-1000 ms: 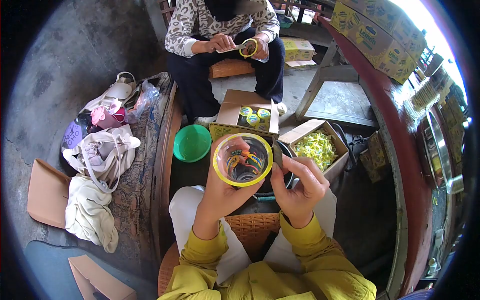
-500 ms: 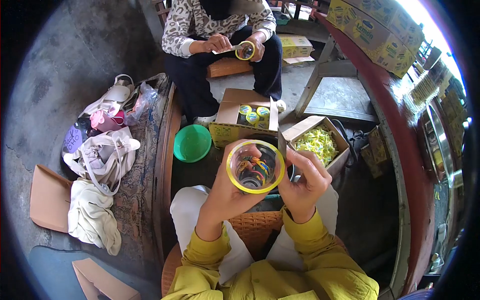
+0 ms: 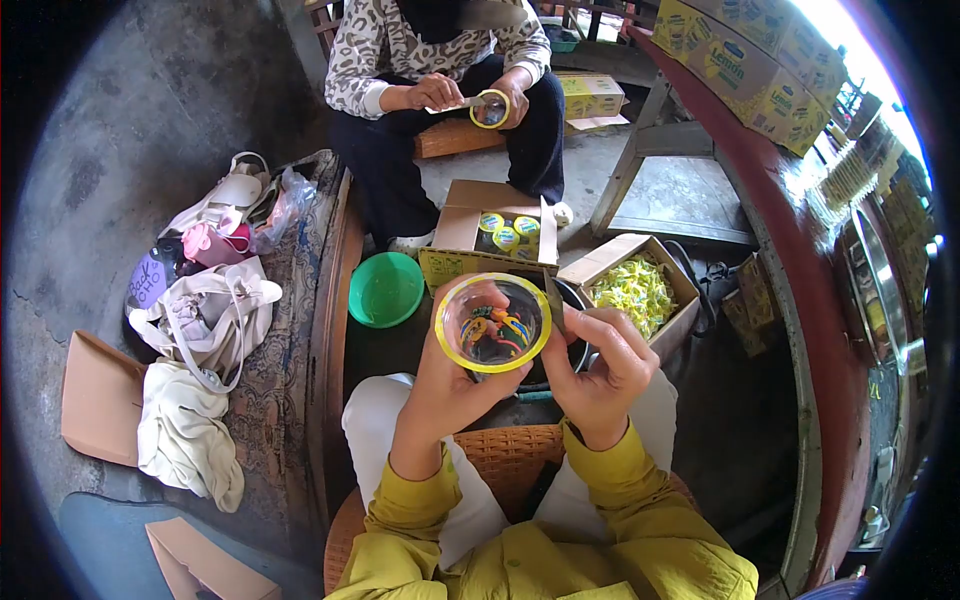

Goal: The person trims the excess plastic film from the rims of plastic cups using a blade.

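My left hand [image 3: 432, 392] is wrapped round a clear plastic cup [image 3: 493, 348] with a yellow rim. The cup's mouth tilts up towards me, and colourful shapes show through its wall. In my right hand [image 3: 603, 372], thumb and fingers pinch a thin grey knife blade [image 3: 554, 297] that stands beside the right side of the rim. The knife's handle is hidden by the hand. Below and behind the cup is a dark bucket [image 3: 572, 378], partly covered by my hands.
Opposite sits a person [image 3: 440, 70] holding a similar cup [image 3: 491, 109] and a knife. A carton [image 3: 470, 215] of lidded cups, a box [image 3: 632, 290] of yellow sachets and a green basin [image 3: 386, 290] stand between us. Bags [image 3: 205, 310] lie left; a red table [image 3: 745, 180] is right.
The cup in my left hand has moved left and tilted slightly. My right hand has shifted a little left, and more of the knife blade shows beside the rim.
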